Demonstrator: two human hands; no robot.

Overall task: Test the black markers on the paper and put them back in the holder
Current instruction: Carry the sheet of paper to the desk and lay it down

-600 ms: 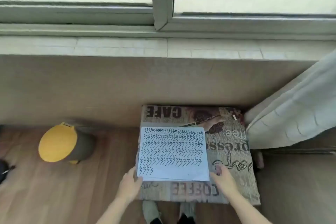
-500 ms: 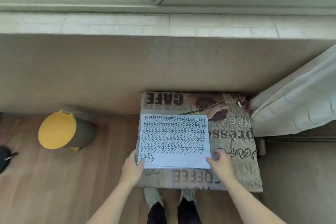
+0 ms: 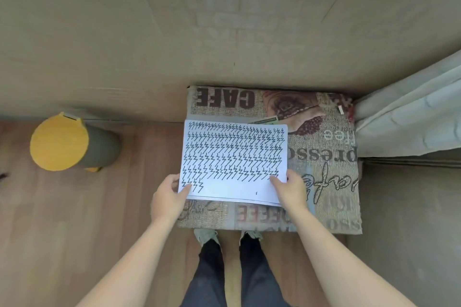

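A white sheet of paper (image 3: 234, 157) covered with rows of black zigzag marks lies on a coffee-print stool top (image 3: 324, 157), with more sheets showing under its near edge. My left hand (image 3: 169, 197) pinches the paper's near left corner, thumb on top. My right hand (image 3: 290, 192) pinches the near right corner the same way. No marker and no holder can be seen.
A dark cylinder bin with a yellow lid (image 3: 59, 143) stands on the wooden floor at the left. A pale curtain (image 3: 411, 122) hangs at the right beside the stool. The beige wall (image 3: 224, 20) runs behind. My legs and shoes (image 3: 229, 257) stand below the stool.
The view has tilted down, away from the window. Both hands have closed in on the paper's near corners and now pinch them.
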